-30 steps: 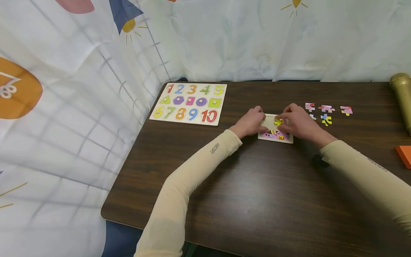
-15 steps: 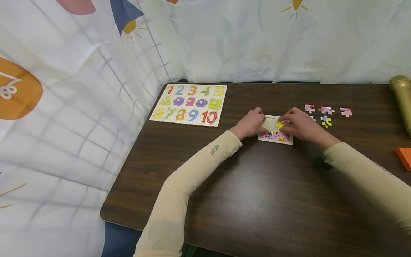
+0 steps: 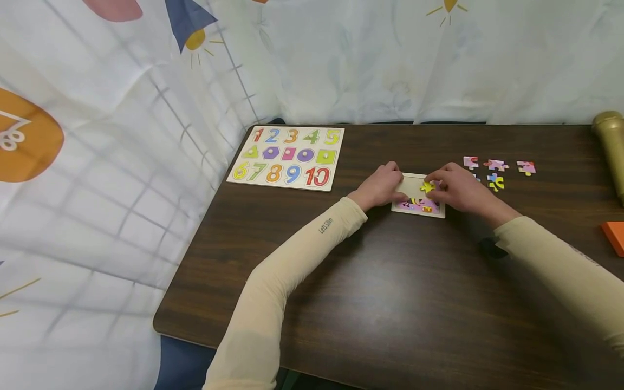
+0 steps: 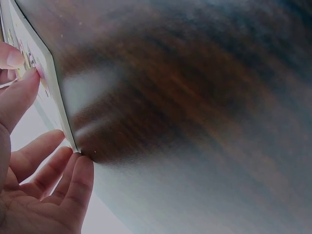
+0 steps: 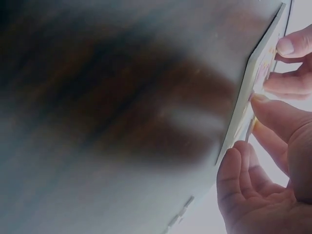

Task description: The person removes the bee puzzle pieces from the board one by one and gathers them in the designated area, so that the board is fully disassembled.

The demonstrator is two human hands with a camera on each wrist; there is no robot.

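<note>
A small wooden jigsaw tray (image 3: 411, 186) lies on the table in the head view, its lower row filled with pink and yellow picture pieces. My left hand (image 3: 377, 187) holds the tray's left side; in the left wrist view the thumb (image 4: 22, 97) rests on the picture and the other fingers meet the edge. Between thumb and index finger my right hand (image 3: 460, 187) pinches a yellow puzzle piece (image 3: 427, 187) over the tray's upper right part. The right wrist view shows this piece edge-on (image 5: 250, 129), tilted. Whether it touches the tray bottom is unclear.
Several loose puzzle pieces (image 3: 497, 165) lie right of the tray, one partly behind the right hand. A number-and-shape board (image 3: 285, 158) lies at back left. At the right edge are a gold cylinder (image 3: 610, 154) and an orange block (image 3: 614, 236). Curtains (image 3: 351, 65) stand behind the table.
My right hand has shifted slightly right with the yellow puzzle piece, toward the tray's right side. The left hand and the tray have stayed in place.
</note>
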